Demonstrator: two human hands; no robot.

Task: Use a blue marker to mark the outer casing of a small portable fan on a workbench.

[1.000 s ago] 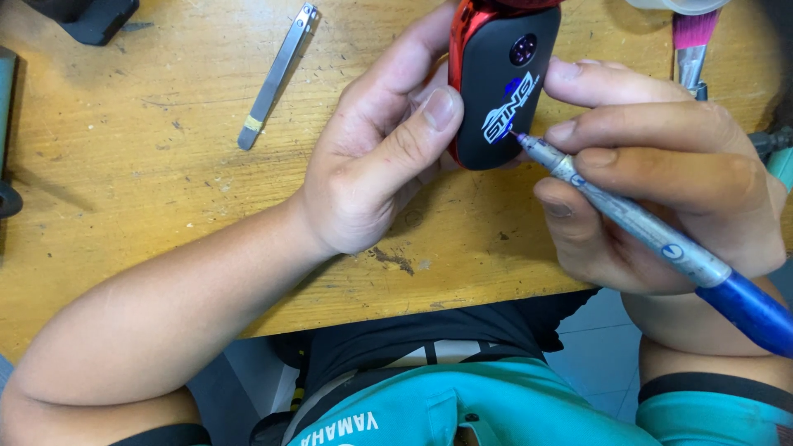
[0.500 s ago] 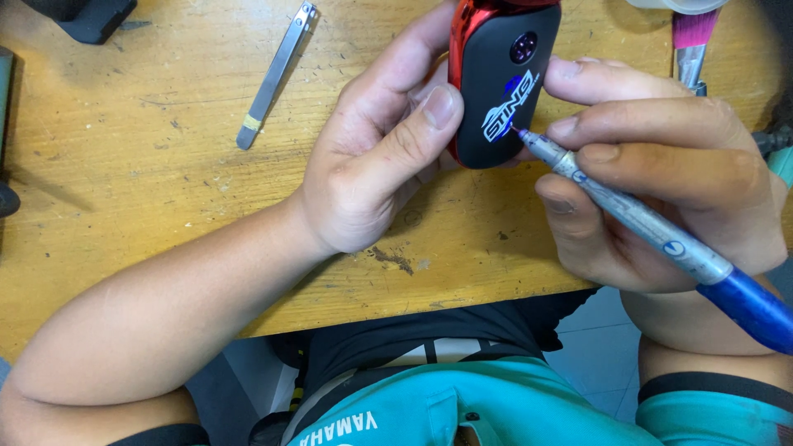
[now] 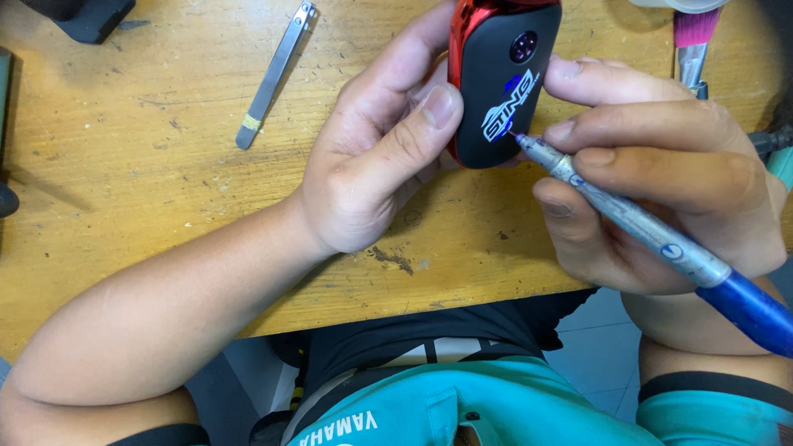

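Pen tip [image 3: 519,139] crept down key fob [image 3: 504,83]; left hand [image 3: 376,157] steadies it.

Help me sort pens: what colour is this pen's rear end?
Blue; the pen has a silver-grey barrel, seen in the head view.

the pen [image 3: 644,227] tip sits higher and further left on the black key fob [image 3: 504,83] than a second ago, now touching the lower edge of its blue and white emblem; the right hand [image 3: 669,182] has crept along with it.
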